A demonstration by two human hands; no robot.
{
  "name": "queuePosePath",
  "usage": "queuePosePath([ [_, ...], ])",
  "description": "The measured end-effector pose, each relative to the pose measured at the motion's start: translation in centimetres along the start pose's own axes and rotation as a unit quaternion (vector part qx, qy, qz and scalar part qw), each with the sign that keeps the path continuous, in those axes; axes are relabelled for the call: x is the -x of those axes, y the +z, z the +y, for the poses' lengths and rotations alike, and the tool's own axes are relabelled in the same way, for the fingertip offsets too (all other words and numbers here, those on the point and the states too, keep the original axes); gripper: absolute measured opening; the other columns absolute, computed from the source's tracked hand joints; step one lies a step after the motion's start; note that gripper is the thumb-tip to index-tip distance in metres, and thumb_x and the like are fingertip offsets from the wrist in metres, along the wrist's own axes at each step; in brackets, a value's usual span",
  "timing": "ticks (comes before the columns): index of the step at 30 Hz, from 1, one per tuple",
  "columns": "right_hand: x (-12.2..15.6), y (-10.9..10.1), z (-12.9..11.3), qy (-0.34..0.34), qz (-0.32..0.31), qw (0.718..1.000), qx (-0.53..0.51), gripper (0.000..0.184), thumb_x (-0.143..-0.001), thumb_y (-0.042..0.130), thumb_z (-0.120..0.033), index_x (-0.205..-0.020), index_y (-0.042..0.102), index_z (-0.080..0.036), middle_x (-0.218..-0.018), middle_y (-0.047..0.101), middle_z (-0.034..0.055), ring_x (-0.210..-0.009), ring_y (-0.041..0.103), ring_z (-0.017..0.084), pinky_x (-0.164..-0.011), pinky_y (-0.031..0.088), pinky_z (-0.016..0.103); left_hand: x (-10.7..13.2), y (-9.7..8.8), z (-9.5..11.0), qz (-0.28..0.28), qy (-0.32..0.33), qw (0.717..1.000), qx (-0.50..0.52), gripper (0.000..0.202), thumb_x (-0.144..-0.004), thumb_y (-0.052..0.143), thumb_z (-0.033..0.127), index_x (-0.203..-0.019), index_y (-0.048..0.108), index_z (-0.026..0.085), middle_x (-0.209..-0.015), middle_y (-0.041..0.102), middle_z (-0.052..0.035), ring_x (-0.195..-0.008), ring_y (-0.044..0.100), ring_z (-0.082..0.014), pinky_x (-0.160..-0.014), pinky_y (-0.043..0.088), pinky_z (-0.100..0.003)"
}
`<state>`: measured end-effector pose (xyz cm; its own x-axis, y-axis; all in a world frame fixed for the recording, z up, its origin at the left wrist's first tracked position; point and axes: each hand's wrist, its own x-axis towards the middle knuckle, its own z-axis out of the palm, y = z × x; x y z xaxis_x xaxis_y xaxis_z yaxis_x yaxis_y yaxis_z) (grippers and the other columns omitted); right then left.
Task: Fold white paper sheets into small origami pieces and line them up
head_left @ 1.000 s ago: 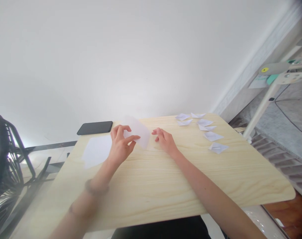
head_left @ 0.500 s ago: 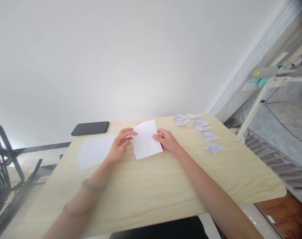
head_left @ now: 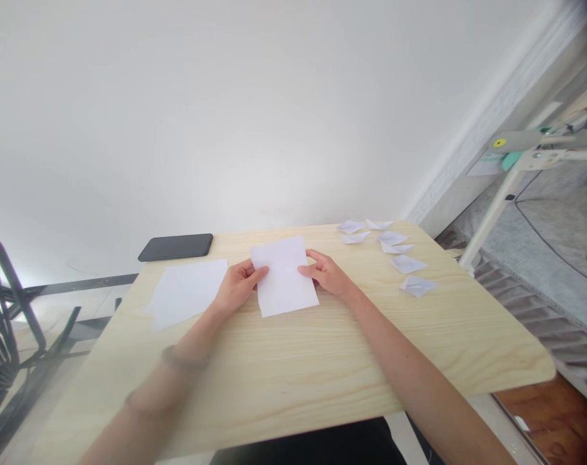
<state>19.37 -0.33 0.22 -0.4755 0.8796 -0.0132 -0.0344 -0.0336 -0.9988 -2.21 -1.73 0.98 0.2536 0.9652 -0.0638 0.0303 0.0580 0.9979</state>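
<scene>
A white sheet of paper point(head_left: 284, 279) is held up over the middle of the table, its face toward me. My left hand point(head_left: 239, 284) grips its left edge, thumb in front and fingers behind. At the right edge my right hand point(head_left: 325, 271) pinches it the same way, with the fingertips partly hidden at the back. More white paper sheets point(head_left: 189, 290) lie flat to the left of my left hand. Several folded paper boats point(head_left: 407, 263) rest on the right side of the table, beyond my right hand.
A black phone point(head_left: 175, 247) lies at the table's back left, near the white wall point(head_left: 274, 116). The pale wooden table point(head_left: 283, 387) has a rounded right corner. A dark chair point(head_left: 7, 310) stands at left, and a white metal frame point(head_left: 496, 213) at right.
My left hand has closed on the paper's left edge, its thumb now on the front; before, its fingers were spread there. The sheet looks a little wider and flatter. My right hand keeps its hold.
</scene>
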Motion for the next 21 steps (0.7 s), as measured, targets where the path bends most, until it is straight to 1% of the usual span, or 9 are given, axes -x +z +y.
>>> queuePosePath([
  [2, 0.0, 0.1, 0.0, -0.005, -0.006, 1.000, 0.002, 0.032, -0.075, 0.055, -0.035, -0.104, 0.050, -0.022, -0.055, 0.058, -0.0028, -0.055, 0.059, 0.016, -0.049, 0.047, 0.026, 0.0, -0.1, -0.1, 0.004, -0.012, 1.000, 0.028, 0.037, -0.074, 0.057, 0.042, -0.098, 0.058, 0.015, -0.085, 0.066, -0.0062, -0.074, 0.061, -0.0186, -0.063, 0.048, -0.027],
  [4, 0.0, 0.3, 0.0, -0.018, 0.009, 1.000, 0.008, 0.030, -0.075, 0.054, -0.036, -0.102, 0.053, -0.022, -0.054, 0.057, -0.0023, -0.053, 0.058, 0.016, -0.048, 0.046, 0.026, -0.1, -0.2, 0.0, -0.016, -0.050, 0.995, 0.083, 0.043, -0.077, 0.049, 0.049, -0.101, 0.057, 0.014, -0.083, 0.066, -0.0081, -0.072, 0.062, -0.0195, -0.062, 0.048, -0.029],
  [7, -0.1, 0.9, 0.2, -0.051, 0.067, 0.996, 0.020, 0.026, -0.076, 0.052, -0.038, -0.097, 0.057, -0.022, -0.055, 0.056, -0.0019, -0.050, 0.054, 0.014, -0.045, 0.044, 0.025, -0.3, -0.4, 0.1, -0.058, -0.116, 0.979, 0.159, 0.059, -0.080, 0.031, 0.060, -0.105, 0.054, 0.011, -0.075, 0.067, -0.0112, -0.066, 0.063, -0.0210, -0.058, 0.049, -0.031],
  [10, -0.3, 1.4, 0.5, -0.080, 0.114, 0.989, 0.049, 0.023, -0.077, 0.050, -0.035, -0.091, 0.062, -0.021, -0.060, 0.058, -0.0012, -0.051, 0.052, 0.012, -0.046, 0.042, 0.023, -0.5, -0.7, 0.4, -0.071, -0.141, 0.968, 0.197, 0.068, -0.079, 0.022, 0.064, -0.106, 0.054, 0.010, -0.071, 0.066, -0.0118, -0.061, 0.062, -0.0204, -0.052, 0.047, -0.029],
  [13, -0.4, 1.5, 0.7, -0.118, 0.106, 0.981, 0.111, 0.023, -0.075, 0.049, -0.023, -0.092, 0.065, -0.022, -0.076, 0.064, 0.0003, -0.064, 0.056, 0.013, -0.054, 0.043, 0.023, -0.4, -0.9, 0.5, -0.071, -0.140, 0.967, 0.199, 0.065, -0.079, 0.028, 0.062, -0.104, 0.055, 0.009, -0.076, 0.066, -0.0122, -0.064, 0.061, -0.0203, -0.052, 0.048, -0.029],
  [15, -0.4, 1.4, 0.8, -0.151, 0.101, 0.971, 0.158, 0.028, -0.074, 0.045, -0.014, -0.089, 0.067, -0.022, -0.085, 0.065, 0.0008, -0.076, 0.057, 0.014, -0.063, 0.043, 0.024, -0.3, -1.0, 0.5, -0.065, -0.116, 0.974, 0.183, 0.051, -0.080, 0.040, 0.053, -0.104, 0.056, 0.011, -0.080, 0.065, -0.0103, -0.067, 0.061, -0.0194, -0.057, 0.049, -0.030],
  [18, -0.5, 1.3, 0.8, -0.189, 0.123, 0.952, 0.208, 0.036, -0.072, 0.039, -0.007, -0.085, 0.068, -0.022, -0.086, 0.066, 0.0009, -0.080, 0.057, 0.014, -0.069, 0.042, 0.025, -0.1, -0.9, 0.5, -0.065, -0.087, 0.983, 0.150, 0.036, -0.077, 0.054, 0.035, -0.105, 0.056, 0.014, -0.085, 0.063, -0.0070, -0.073, 0.059, -0.0188, -0.066, 0.050, -0.035],
  [19, -0.5, 1.3, 0.8, -0.200, 0.131, 0.946, 0.216, 0.037, -0.071, 0.038, -0.006, -0.085, 0.068, -0.022, -0.086, 0.066, 0.0009, -0.080, 0.057, 0.013, -0.069, 0.042, 0.025, 0.0, -0.9, 0.6, -0.071, -0.090, 0.983, 0.146, 0.035, -0.077, 0.054, 0.034, -0.105, 0.056, 0.014, -0.088, 0.063, -0.0074, -0.076, 0.059, -0.0198, -0.068, 0.050, -0.038],
  [21, -0.5, 1.3, 0.7, -0.221, 0.142, 0.939, 0.223, 0.037, -0.071, 0.038, -0.006, -0.087, 0.068, -0.023, -0.086, 0.065, 0.0014, -0.079, 0.058, 0.013, -0.067, 0.042, 0.025, 0.1, -0.8, 0.9, -0.095, -0.106, 0.979, 0.147, 0.037, -0.079, 0.050, 0.038, -0.105, 0.056, 0.014, -0.093, 0.062, -0.0097, -0.082, 0.059, -0.0227, -0.072, 0.049, -0.041],
])
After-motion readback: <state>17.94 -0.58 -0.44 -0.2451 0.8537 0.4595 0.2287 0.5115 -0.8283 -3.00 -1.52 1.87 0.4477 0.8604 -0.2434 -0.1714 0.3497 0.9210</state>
